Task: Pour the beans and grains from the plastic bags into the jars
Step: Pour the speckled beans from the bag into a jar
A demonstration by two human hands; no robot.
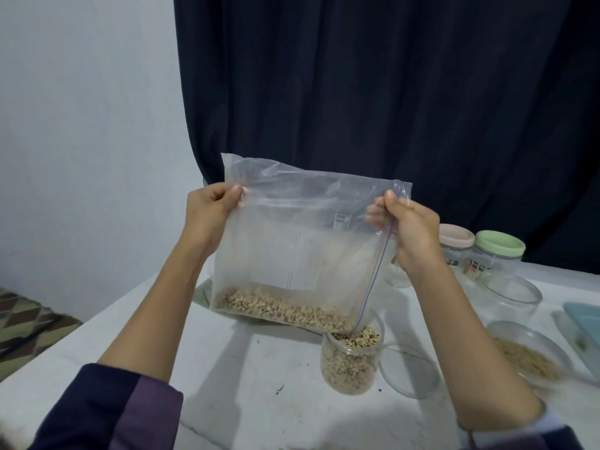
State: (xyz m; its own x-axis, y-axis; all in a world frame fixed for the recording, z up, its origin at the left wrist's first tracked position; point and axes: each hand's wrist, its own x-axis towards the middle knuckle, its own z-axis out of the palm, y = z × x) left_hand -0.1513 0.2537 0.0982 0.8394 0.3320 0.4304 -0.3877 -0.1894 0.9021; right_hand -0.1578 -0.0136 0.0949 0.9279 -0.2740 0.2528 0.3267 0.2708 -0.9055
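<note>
The right hand [412, 235] hides part of a jar [397, 271] behind it, so what's inside is anyone's guess. The labels on the pink-lidded jar [456, 246] and green-lidded jar [498, 258] are too small to read, and so is the bag [292, 241] print. The blue tray [584, 323] gets chopped by the right edge. The grain jar [527, 354] by the right forearm is smeared with blur.

A clear bag [302, 241] (zip edge tipped down) is held above the bean-filled jar [352, 358] by both hands, left hand [211, 209] and right hand [410, 232].
</note>
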